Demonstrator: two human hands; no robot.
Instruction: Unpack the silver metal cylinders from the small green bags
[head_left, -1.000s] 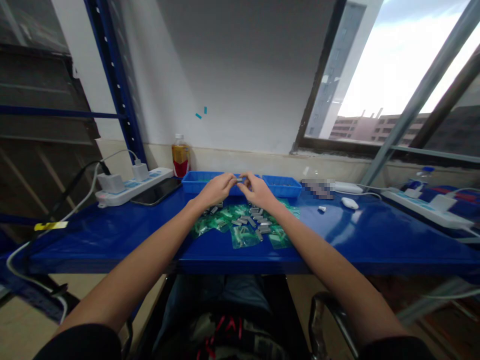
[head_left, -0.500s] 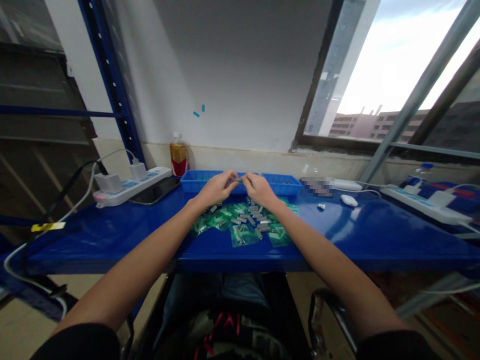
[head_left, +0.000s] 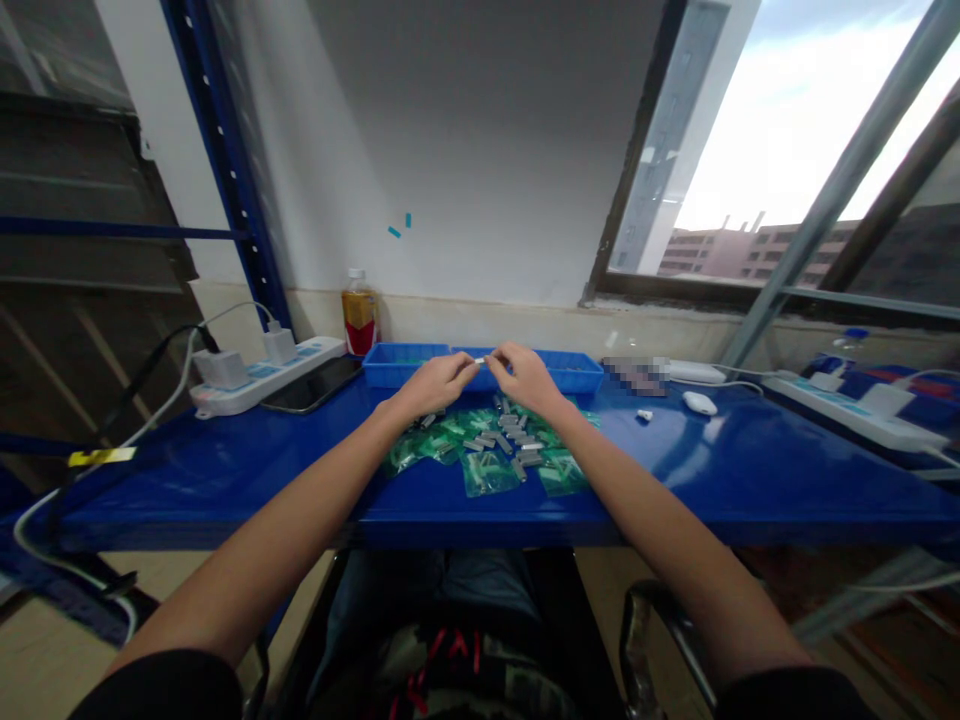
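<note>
My left hand (head_left: 442,382) and my right hand (head_left: 523,372) meet in front of the blue trays, fingertips pinched on a small pale metallic piece (head_left: 481,361). It spans the narrow gap between them; its exact kind is too small to make out. Below, several small grey metal pieces (head_left: 504,441) lie loose on the table. Around them are green-tinted clear plastic bags (head_left: 487,478) with small parts inside. Behind the hands, the blue plastic trays (head_left: 576,380) stand side by side, partly hidden by my fingers.
On the left are a white power strip (head_left: 270,378) with plugs, a dark phone (head_left: 313,386) and a drink bottle (head_left: 361,315). To the right lie a white earbud case (head_left: 700,403), a small white earbud (head_left: 644,415) and another power strip (head_left: 855,410) on the blue table (head_left: 720,490).
The piece between my fingertips has turned and now looks brighter. Both hands stay together, with small shifts of the fingers. The camera view has moved slightly.
</note>
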